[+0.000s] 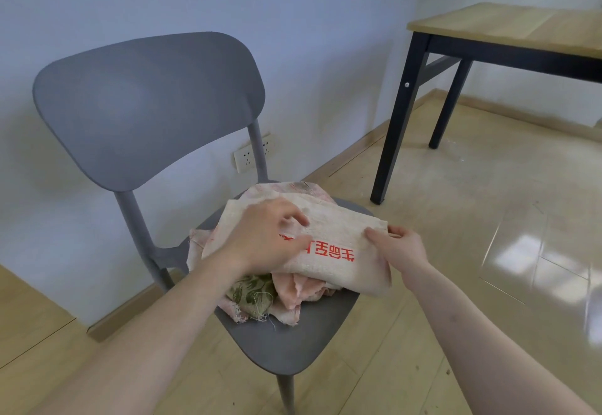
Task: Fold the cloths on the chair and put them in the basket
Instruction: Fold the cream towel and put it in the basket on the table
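Cream cloth w/ red print [329, 235] atop cloth pile [277, 294], chair [286, 346] seat centre; long axis left-back to right-front. Left hand [264, 235] spread flat, pressing middle. Right hand [402, 248] pinching right edge, nearer for fold. Basket not in view.

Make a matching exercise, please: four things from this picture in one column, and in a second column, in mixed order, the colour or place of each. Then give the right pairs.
Column 1
1. chair
2. cream cloth with red print
3. green leaf-pattern cloth
4. table

Column 2
A. at the bottom of the pile, near the front of the seat
B. grey, with its back toward the wall
C. light wood top on black legs, in the far right corner
D. on top of the pile, under both hands

Pairs: 1-B, 2-D, 3-A, 4-C
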Action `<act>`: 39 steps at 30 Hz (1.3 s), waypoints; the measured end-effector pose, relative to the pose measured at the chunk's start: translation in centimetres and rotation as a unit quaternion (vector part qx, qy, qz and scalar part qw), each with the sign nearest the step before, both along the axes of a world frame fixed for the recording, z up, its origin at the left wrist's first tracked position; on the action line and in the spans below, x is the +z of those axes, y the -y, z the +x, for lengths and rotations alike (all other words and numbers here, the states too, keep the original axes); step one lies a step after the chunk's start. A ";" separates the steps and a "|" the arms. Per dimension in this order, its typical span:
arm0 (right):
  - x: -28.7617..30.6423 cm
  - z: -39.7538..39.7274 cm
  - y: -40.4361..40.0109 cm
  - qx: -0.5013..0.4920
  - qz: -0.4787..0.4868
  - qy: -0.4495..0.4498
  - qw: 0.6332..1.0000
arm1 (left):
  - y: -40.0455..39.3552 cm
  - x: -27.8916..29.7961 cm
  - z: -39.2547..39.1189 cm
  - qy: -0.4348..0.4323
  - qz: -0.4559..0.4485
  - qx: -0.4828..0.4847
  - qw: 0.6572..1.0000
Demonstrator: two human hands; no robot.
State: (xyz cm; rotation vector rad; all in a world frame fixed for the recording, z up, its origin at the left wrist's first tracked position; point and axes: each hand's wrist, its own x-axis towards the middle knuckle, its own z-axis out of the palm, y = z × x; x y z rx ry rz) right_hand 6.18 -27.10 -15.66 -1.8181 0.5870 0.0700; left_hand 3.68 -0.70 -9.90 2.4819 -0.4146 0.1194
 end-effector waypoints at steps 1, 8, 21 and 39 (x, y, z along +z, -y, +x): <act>0.1 -0.1 -0.1 0.002 0.005 -0.004 1.000 | 0.6 -0.3 -0.6 -0.004 0.050 -0.040 0.998; 0.5 -0.6 -0.1 0.013 0.049 -0.024 0.998 | 3.1 -3.4 -1.9 0.079 0.168 -0.089 0.979; 3.6 -3.6 -0.4 0.029 0.120 -0.004 0.992 | 2.6 0.1 -6.9 0.073 0.023 -0.104 0.992; 2.7 -7.6 0.9 0.030 0.121 -0.051 0.991 | 7.7 -6.9 -8.8 0.118 0.215 -0.072 0.967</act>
